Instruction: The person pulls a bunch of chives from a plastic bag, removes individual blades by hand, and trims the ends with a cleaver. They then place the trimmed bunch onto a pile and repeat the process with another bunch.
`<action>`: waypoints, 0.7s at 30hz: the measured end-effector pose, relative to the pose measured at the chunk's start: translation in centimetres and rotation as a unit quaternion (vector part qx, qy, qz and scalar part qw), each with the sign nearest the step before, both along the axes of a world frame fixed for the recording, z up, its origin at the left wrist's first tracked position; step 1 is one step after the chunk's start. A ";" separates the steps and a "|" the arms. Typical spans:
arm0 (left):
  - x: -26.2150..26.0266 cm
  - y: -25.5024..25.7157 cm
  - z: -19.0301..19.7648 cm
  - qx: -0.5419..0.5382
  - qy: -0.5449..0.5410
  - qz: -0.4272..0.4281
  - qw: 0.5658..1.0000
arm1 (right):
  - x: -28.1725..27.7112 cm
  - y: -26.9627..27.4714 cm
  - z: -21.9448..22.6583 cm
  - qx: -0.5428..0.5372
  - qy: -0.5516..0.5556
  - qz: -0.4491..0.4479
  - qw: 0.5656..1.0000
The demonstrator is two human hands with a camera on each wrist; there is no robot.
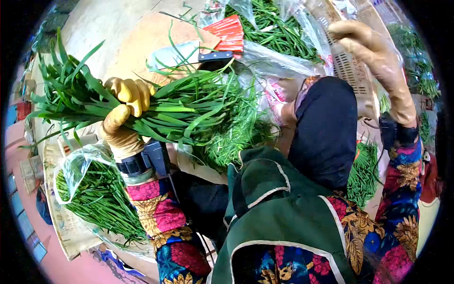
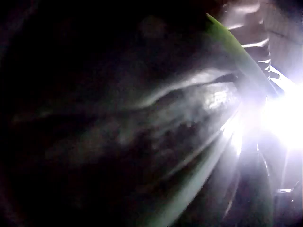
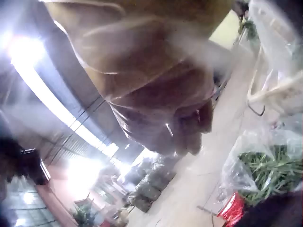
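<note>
Leafy bunch [image 1: 175, 111] stretches left-to-right (left hand [image 1: 118, 117] gripping)

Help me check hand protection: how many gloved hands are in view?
2: the left hand, gripping the bunch of leafy greens, and the right hand, seen against the perforated crate in the head view. No others show.
</note>
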State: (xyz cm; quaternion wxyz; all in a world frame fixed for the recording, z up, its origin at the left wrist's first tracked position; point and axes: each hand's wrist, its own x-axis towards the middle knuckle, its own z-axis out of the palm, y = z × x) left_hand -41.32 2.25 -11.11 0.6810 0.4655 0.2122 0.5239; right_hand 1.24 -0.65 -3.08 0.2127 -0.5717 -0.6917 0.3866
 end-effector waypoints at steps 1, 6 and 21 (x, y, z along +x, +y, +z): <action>-0.1 0.2 0.1 0.011 -0.015 -0.007 1.000 | -2.8 0.9 -0.4 -0.029 -0.025 0.092 0.995; -0.9 0.3 0.0 0.029 -0.082 -0.008 0.996 | -9.7 6.6 -11.8 -0.041 0.046 0.255 0.965; -3.7 2.0 -1.0 0.179 -0.145 -0.167 0.959 | -14.2 9.9 -18.7 -0.270 0.329 0.188 0.885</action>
